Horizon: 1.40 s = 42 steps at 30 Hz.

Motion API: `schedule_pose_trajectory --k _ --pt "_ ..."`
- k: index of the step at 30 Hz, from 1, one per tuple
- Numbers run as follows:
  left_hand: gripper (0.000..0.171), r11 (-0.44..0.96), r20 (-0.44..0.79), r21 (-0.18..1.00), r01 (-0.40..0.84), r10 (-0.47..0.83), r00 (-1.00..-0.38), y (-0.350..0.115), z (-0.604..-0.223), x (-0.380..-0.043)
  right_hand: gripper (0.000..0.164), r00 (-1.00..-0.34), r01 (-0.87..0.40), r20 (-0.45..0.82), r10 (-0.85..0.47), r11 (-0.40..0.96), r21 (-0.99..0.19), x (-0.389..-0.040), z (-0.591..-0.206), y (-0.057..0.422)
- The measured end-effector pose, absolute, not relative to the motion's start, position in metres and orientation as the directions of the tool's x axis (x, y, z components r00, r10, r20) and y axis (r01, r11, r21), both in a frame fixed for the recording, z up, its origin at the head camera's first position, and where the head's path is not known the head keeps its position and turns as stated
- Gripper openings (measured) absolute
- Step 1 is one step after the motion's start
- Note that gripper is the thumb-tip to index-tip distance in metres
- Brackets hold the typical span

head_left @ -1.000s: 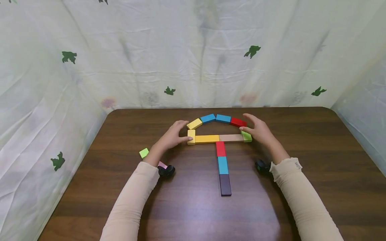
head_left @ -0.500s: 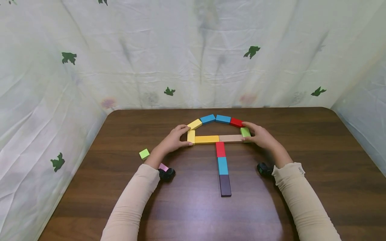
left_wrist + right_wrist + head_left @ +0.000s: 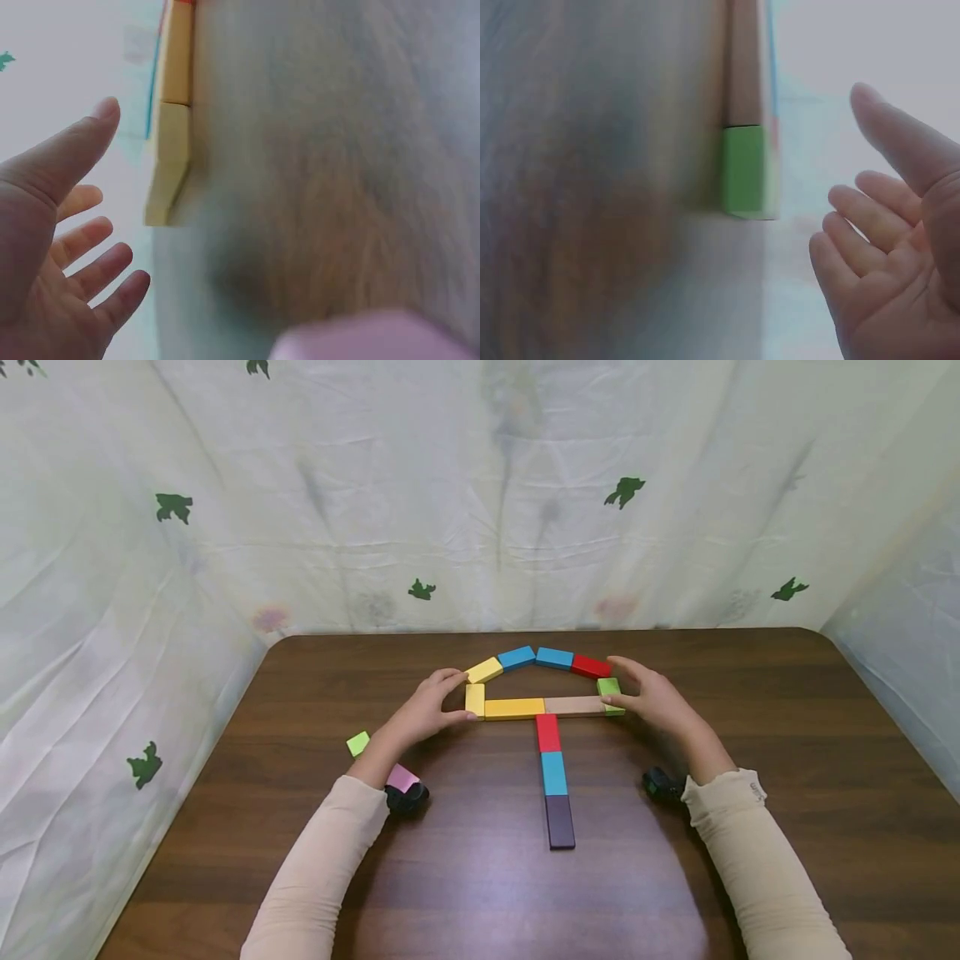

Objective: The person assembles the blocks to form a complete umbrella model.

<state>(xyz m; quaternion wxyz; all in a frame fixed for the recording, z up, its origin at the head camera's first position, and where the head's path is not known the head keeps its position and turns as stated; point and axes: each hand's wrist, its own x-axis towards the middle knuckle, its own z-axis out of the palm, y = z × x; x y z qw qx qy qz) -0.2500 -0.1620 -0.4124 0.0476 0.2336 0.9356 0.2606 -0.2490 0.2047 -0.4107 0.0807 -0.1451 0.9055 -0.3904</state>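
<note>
Flat wooden blocks form an umbrella-like outline in the head view. Its arch has a light yellow block (image 3: 484,670), two blue blocks (image 3: 517,658) and a red block (image 3: 592,667). A pale yellow block (image 3: 475,702) and a lime green block (image 3: 611,693) stand at the ends of a bar made of a yellow block (image 3: 514,708) and a tan block (image 3: 573,706). My left hand (image 3: 426,710) is spread beside the pale yellow block, thumb apart from the fingers. My right hand (image 3: 660,700) is similarly spread beside the lime green block. Both wrist views show the hands holding nothing.
Below the bar, a red block (image 3: 548,732), a light blue block (image 3: 553,773) and a dark purple block (image 3: 559,822) make a stem. Left of it lie a loose lime block (image 3: 357,743) and a pink block (image 3: 402,778), partly hidden by my left wrist. A white curtain hangs behind the table (image 3: 787,827).
My right hand closed in on the lime green block's end, then drew slightly outward. That block now sits straighter. My left hand has shifted a little left, exposing more of the pink block.
</note>
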Motion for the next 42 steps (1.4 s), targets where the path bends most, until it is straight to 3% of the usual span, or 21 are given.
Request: schedule_pose_trajectory --k 11,26,36,42 --pt "0.074 0.733 0.181 0.529 0.428 0.396 -0.900 -0.195 -0.391 -0.195 0.078 -0.950 -0.283 0.108 -0.293 0.666 -0.690 -0.204 -0.378 0.232" --pt "0.076 0.758 0.291 0.513 0.402 0.287 -0.913 -0.230 -0.416 -0.131 0.080 -0.956 -0.263 0.082 -0.283 0.695 -0.669 -0.139 -0.390 0.281" --pt "0.080 0.767 0.184 0.580 0.274 0.204 -0.962 -0.237 -0.436 -0.121 0.082 -0.947 -0.201 -0.032 -0.320 0.668 -0.717 -0.121 -0.413 0.303" --pt "0.081 0.770 0.182 0.575 0.278 0.211 -0.960 -0.235 -0.446 -0.122 0.082 -0.924 -0.183 -0.092 -0.372 0.641 -0.746 -0.121 -0.423 0.310"
